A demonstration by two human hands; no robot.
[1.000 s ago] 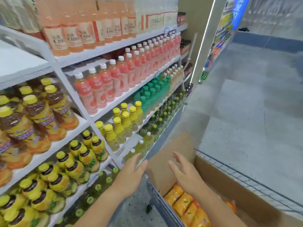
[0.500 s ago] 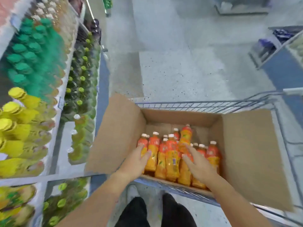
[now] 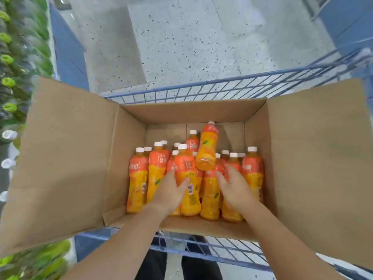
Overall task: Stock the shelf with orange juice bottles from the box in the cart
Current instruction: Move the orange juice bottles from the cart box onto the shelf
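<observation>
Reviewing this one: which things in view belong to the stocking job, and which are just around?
Job: orange juice bottles, cardboard box, cart, left hand, right hand.
Just around: green-capped bottles at left, speckled floor, blue fixture at top right.
</observation>
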